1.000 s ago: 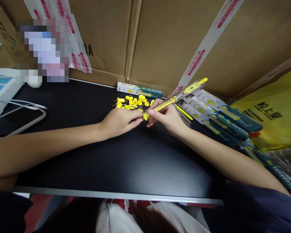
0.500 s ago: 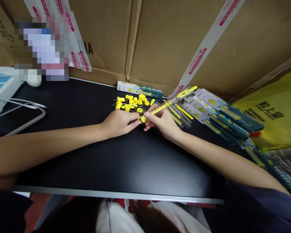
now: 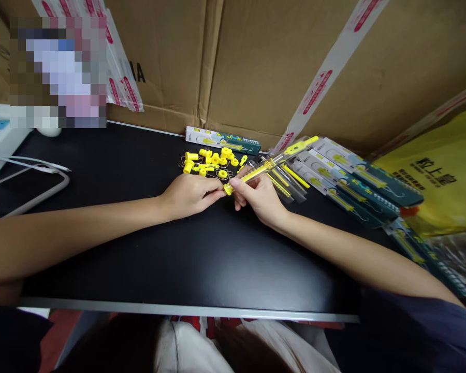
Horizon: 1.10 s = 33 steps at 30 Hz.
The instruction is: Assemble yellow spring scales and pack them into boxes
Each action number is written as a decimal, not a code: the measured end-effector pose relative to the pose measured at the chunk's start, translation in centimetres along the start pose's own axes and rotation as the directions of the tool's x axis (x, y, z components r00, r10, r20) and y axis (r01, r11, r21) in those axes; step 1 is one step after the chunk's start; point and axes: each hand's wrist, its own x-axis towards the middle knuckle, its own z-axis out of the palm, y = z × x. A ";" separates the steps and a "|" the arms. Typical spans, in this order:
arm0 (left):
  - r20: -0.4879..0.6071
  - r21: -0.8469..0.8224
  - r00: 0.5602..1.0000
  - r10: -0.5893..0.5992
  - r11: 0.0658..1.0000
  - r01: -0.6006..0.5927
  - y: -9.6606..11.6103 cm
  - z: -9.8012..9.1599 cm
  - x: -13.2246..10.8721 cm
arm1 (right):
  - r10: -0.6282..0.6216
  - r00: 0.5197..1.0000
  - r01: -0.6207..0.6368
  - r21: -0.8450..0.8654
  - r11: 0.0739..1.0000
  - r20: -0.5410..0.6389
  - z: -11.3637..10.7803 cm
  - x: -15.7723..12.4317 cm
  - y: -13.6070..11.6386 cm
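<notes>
My right hand (image 3: 258, 197) is closed around the lower part of a spring scale (image 3: 272, 161), a clear tube with yellow parts inside. The scale slants up to the right, with a yellow piece sticking out of its top. At the lower end sits a yellow cap (image 3: 228, 189). My left hand (image 3: 190, 196) pinches right beside that cap; what lies between its fingertips is hidden. Behind the hands is a loose pile of yellow plastic caps (image 3: 215, 159) with metal springs and hooks. More clear tubes with yellow strips (image 3: 281, 178) lie behind my right hand.
A printed spring scale box (image 3: 223, 141) lies at the table's back, and several more boxes (image 3: 349, 178) are at the right beside a yellow bag (image 3: 435, 176). Large cardboard cartons (image 3: 256, 67) stand behind the black table (image 3: 202, 259). White cables (image 3: 58, 181) lie at the left.
Both hands stay together at the cap end of the spring scale, with only slight finger movement. The whole view has shifted a little.
</notes>
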 end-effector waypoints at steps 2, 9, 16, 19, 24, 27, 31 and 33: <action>0.002 -0.011 1.000 -0.005 1.000 0.005 0.0 0.0 0.0 | -0.013 1.000 0.012 -0.017 1.000 -0.008 0.0 -0.1 0.2; 0.092 -0.143 0.989 -0.113 0.982 0.125 0.0 0.0 0.7 | 0.026 1.000 -0.027 -0.093 0.995 -0.008 -0.4 0.5 -0.2; 0.147 -0.332 0.958 -0.244 0.901 0.281 0.9 0.0 0.9 | 0.035 0.999 -0.037 -0.100 0.994 -0.019 -0.3 0.7 -0.7; 0.158 -0.422 0.959 -0.235 0.862 0.281 1.0 0.1 0.8 | 0.055 0.998 -0.054 -0.128 0.990 0.005 -0.1 0.5 -0.7; 0.146 -0.411 0.966 -0.213 0.875 0.255 1.1 0.3 0.7 | 0.065 0.997 -0.056 -0.161 0.985 0.048 0.0 0.4 -0.7; 0.143 -0.302 0.964 -0.222 0.918 0.256 1.2 0.1 0.8 | 0.061 0.997 -0.053 -0.150 0.987 0.052 -0.1 0.4 -0.9; 0.159 -0.293 0.965 -0.208 0.924 0.247 1.4 -0.1 1.0 | 0.081 0.991 -0.062 -0.175 0.983 0.106 -0.2 0.5 -1.0; 0.130 -0.360 0.971 -0.199 0.903 0.234 1.4 -0.1 1.2 | 0.082 0.988 -0.052 -0.213 0.976 0.132 -0.3 0.6 -1.0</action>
